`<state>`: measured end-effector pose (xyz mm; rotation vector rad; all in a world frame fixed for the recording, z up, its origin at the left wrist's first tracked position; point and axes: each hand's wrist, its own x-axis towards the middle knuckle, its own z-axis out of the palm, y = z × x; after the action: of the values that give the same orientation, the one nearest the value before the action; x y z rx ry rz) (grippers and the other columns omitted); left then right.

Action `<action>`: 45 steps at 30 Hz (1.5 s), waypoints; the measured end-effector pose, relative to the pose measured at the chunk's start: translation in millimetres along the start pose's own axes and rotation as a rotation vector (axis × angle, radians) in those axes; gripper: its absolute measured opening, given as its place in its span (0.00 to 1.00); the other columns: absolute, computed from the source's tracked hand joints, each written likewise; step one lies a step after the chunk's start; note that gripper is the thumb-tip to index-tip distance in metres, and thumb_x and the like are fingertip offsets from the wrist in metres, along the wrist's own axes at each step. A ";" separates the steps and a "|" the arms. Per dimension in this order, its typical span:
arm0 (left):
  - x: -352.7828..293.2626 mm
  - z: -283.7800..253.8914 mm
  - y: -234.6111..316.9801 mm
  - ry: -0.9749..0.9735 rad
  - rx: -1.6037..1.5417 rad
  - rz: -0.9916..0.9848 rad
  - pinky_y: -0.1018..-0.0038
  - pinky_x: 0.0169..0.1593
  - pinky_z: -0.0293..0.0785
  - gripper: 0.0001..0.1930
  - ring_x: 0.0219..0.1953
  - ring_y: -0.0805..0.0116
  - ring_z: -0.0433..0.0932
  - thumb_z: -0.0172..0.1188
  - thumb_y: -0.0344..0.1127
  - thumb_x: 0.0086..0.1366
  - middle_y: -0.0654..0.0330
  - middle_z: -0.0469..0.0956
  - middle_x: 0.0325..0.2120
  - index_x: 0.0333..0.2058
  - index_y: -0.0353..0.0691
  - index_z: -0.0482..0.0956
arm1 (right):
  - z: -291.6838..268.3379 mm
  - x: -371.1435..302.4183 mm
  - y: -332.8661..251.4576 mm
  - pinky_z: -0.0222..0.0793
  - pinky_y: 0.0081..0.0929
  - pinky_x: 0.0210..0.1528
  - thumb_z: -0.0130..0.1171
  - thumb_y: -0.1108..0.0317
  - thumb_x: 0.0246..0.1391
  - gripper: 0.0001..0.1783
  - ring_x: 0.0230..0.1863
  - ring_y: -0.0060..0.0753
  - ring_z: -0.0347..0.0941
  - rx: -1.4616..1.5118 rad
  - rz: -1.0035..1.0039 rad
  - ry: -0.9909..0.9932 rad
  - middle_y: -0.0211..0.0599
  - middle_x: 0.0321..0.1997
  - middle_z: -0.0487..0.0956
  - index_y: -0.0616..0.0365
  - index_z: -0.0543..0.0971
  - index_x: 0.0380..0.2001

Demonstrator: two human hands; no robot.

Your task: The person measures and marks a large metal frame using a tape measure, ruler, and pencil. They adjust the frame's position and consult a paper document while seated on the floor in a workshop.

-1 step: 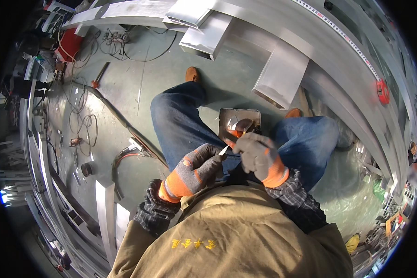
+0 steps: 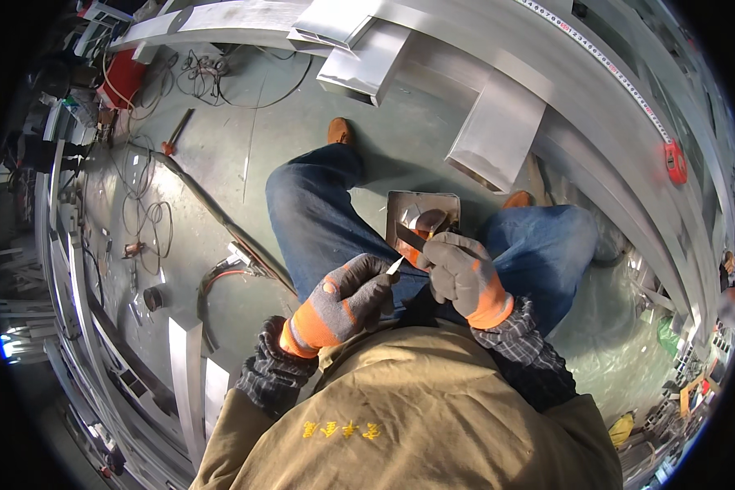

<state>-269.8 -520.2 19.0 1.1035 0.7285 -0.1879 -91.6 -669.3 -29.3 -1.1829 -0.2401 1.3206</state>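
Observation:
My left hand [image 2: 343, 302], in a grey and orange glove, is closed around a thin stick with a pale pointed tip [image 2: 395, 265]. I cannot tell what kind of stick it is. My right hand [image 2: 461, 273], gloved alike, grips a dark flat blade [image 2: 410, 237] that juts out toward the upper left. The two hands are close together over my lap, with the pale tip just below the blade. Beyond them, between my legs, stands a small square metal tray [image 2: 392, 198]. A shiny rounded thing and something orange lie in it, partly hidden by my right hand and the blade.
Large square metal tubes [image 2: 498, 131] jut toward me at the far side. A red tape measure [image 2: 675, 162] lies extended along a long metal beam on the right. A hose [image 2: 208, 212] and cables [image 2: 151, 229] cross the floor at left, near metal profiles [image 2: 186, 376].
My right hand, blurred earlier, has shifted slightly to the right and now looks sharp. The blade in it has swung upward and shows clearly. My left hand has not visibly moved.

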 end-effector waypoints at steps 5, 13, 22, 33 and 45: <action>2.5 2.4 -3.8 0.002 -0.011 0.047 0.81 0.28 0.67 0.10 0.25 0.81 0.73 0.56 0.41 0.79 0.67 0.79 0.28 0.48 0.41 0.79 | 12.4 -5.9 -13.5 0.54 0.14 0.19 0.55 0.63 0.66 0.13 0.16 0.11 0.62 0.036 0.320 -0.188 0.19 0.18 0.71 0.62 0.82 0.34; 3.9 2.1 -3.4 0.024 0.009 0.024 0.82 0.28 0.67 0.12 0.23 0.81 0.73 0.54 0.43 0.79 0.66 0.79 0.28 0.47 0.41 0.79 | 6.7 -4.9 -16.4 0.55 0.15 0.19 0.54 0.62 0.67 0.14 0.16 0.12 0.62 -0.031 0.143 -0.218 0.20 0.18 0.68 0.61 0.81 0.35; 0.3 -2.2 7.0 -0.046 -0.045 -0.068 0.80 0.33 0.70 0.14 0.29 0.81 0.74 0.52 0.43 0.80 0.67 0.79 0.29 0.48 0.38 0.79 | 0.9 0.0 2.8 0.57 0.15 0.21 0.52 0.63 0.69 0.14 0.18 0.10 0.62 -0.254 -0.160 -0.306 0.21 0.23 0.72 0.63 0.81 0.37; 32.6 -75.3 -35.1 0.573 -0.145 0.218 0.78 0.23 0.73 0.15 0.19 0.72 0.78 0.51 0.43 0.79 0.59 0.83 0.28 0.50 0.37 0.78 | -73.6 109.2 82.8 0.79 0.32 0.41 0.52 0.65 0.68 0.18 0.37 0.39 0.83 -0.815 0.284 0.108 0.47 0.41 0.85 0.63 0.80 0.54; 44.9 -94.7 -56.2 0.608 -0.342 0.186 0.78 0.19 0.72 0.14 0.18 0.71 0.79 0.54 0.41 0.78 0.58 0.85 0.29 0.51 0.38 0.77 | -154.4 229.1 204.6 0.81 0.45 0.48 0.68 0.53 0.54 0.24 0.50 0.53 0.83 -1.598 0.493 -0.211 0.54 0.49 0.86 0.57 0.87 0.49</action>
<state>-304.7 -455.2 -74.2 0.8904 1.1408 0.4377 -32.7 -600.4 -360.9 -2.5081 -1.4055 1.6401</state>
